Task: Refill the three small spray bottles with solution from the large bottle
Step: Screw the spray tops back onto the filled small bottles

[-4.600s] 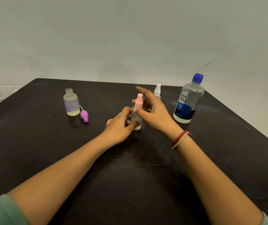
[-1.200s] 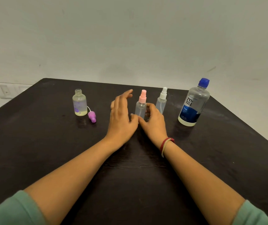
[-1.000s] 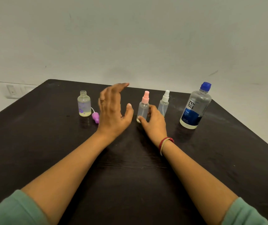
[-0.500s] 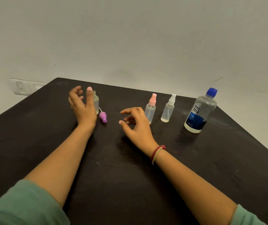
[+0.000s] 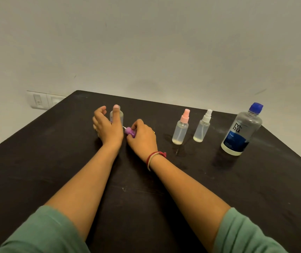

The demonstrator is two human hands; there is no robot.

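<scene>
My left hand (image 5: 107, 127) grips the small uncapped bottle (image 5: 120, 115) at the table's far left; the thumb lies up its front and hides most of it. My right hand (image 5: 142, 136) pinches the purple spray cap (image 5: 129, 132), which lies just right of that bottle with its white tube showing. The pink-capped spray bottle (image 5: 180, 129) and the white-capped spray bottle (image 5: 203, 128) stand upright to the right, both capped. The large bottle (image 5: 240, 131), blue cap on, stands at the far right.
The black table (image 5: 164, 189) reaches the pale wall behind. A white switch plate (image 5: 42, 102) sits on the wall past the table's left corner. A small wet patch (image 5: 178, 152) lies in front of the pink-capped bottle.
Both hands left the pink-capped bottle and moved left. The left hand has closed around the uncapped bottle, and the right hand has taken hold of the purple cap.
</scene>
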